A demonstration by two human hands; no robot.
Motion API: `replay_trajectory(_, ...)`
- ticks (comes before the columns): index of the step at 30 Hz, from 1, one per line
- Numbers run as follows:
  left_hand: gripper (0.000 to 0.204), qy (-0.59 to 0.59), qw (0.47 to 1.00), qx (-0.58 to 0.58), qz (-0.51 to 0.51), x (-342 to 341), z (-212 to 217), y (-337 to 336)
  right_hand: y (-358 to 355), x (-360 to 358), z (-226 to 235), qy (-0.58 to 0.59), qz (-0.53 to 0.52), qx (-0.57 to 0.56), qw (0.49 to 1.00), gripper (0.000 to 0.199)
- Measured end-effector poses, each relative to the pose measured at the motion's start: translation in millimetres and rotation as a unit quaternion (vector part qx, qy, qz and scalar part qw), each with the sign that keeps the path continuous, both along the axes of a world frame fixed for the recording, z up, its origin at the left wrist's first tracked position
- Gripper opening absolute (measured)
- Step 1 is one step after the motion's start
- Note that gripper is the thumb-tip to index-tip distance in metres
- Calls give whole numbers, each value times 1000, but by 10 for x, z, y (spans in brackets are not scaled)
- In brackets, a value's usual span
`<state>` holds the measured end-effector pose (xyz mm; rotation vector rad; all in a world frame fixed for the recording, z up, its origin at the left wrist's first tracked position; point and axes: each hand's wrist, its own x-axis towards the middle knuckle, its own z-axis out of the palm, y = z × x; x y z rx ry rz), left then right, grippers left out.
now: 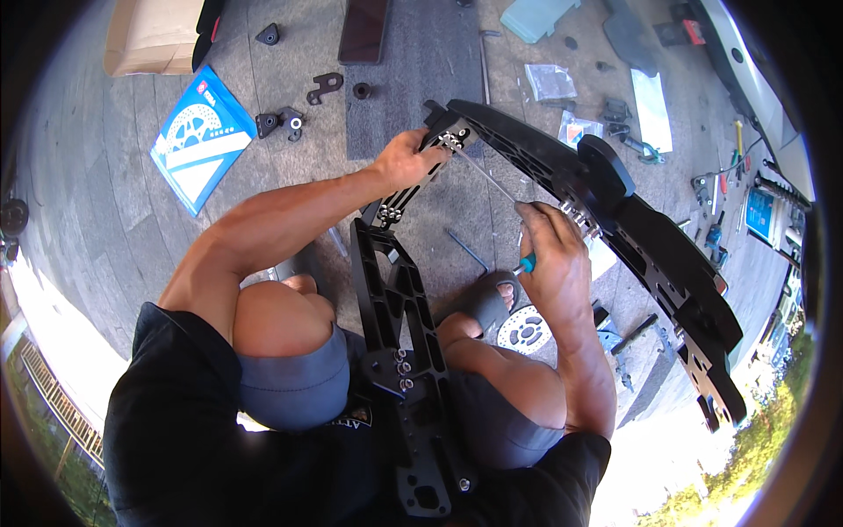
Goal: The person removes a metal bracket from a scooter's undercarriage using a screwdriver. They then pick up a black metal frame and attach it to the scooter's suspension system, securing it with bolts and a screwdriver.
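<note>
Left hand point(406, 158) pinches black frame point(544, 162) corner, steadying it; right hand point(551, 255) fist-grips screwdriver point(492, 180) w/ tip at frame's bolts point(451, 140); frame braced btwn knees.

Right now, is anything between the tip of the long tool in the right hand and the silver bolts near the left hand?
Nothing visible blocks it. The right hand holds the long tool, whose thin shaft runs free to the silver bolts on the black frame. The left hand rests beside the bolts, not across the shaft.
</note>
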<state>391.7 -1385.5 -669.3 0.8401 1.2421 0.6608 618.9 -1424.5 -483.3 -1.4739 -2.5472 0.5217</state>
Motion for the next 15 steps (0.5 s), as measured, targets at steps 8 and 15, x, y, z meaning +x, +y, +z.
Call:
replay_trajectory(8,54,16,999,-10,-29,-28,85,56,40,-11,8,-30,-48,-37,998,28)
replay_trajectory(15,54,49,998,2,-32,-35,95,55,25,-90,156,-97,-25,-15,995,31)
